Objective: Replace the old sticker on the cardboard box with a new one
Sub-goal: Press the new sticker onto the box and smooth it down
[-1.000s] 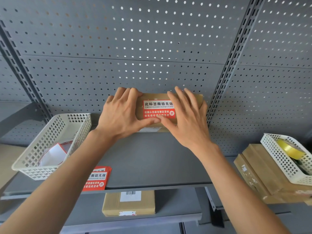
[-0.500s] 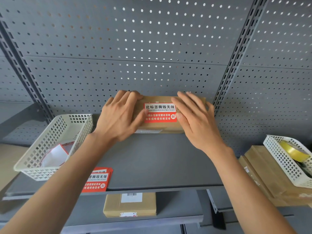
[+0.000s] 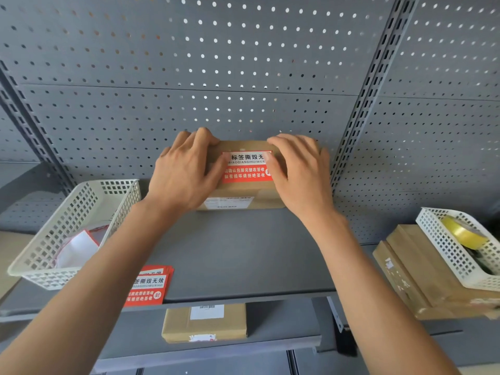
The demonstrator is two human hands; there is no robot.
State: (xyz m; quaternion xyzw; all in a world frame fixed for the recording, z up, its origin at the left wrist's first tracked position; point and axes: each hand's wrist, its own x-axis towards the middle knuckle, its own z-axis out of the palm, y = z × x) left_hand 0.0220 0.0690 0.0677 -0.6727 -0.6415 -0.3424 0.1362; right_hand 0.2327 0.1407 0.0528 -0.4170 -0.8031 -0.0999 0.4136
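Far back on the grey shelf (image 3: 238, 255), against the pegboard wall (image 3: 243, 63): cardboard box (image 3: 243, 192), red-and-white sticker (image 3: 247, 167) on its top face. Left hand (image 3: 184, 174) laid over the box's left end, fingers curled over the far edge, thumb touching the sticker's left edge; grasping the box. Right hand (image 3: 300, 174) laid over the right end likewise, fingers hooked over the far edge, thumb against the sticker's right edge; also grasping the box. White label (image 3: 228, 203) on the box's near face, print too blurred to read.

Left on the shelf, well apart from the box: white basket (image 3: 40, 269) with peeled paper scraps (image 3: 77, 247) inside. Near the front edge, beside that basket: stack of red stickers (image 3: 150, 286), partly hidden by the left forearm. Below, on the lower shelf (image 3: 284, 328): second cardboard box (image 3: 205, 324) with a barcode label. Far right: another white basket (image 3: 454, 255) tilted on brown cartons (image 3: 411, 274), yellow tape roll (image 3: 462, 231) inside.
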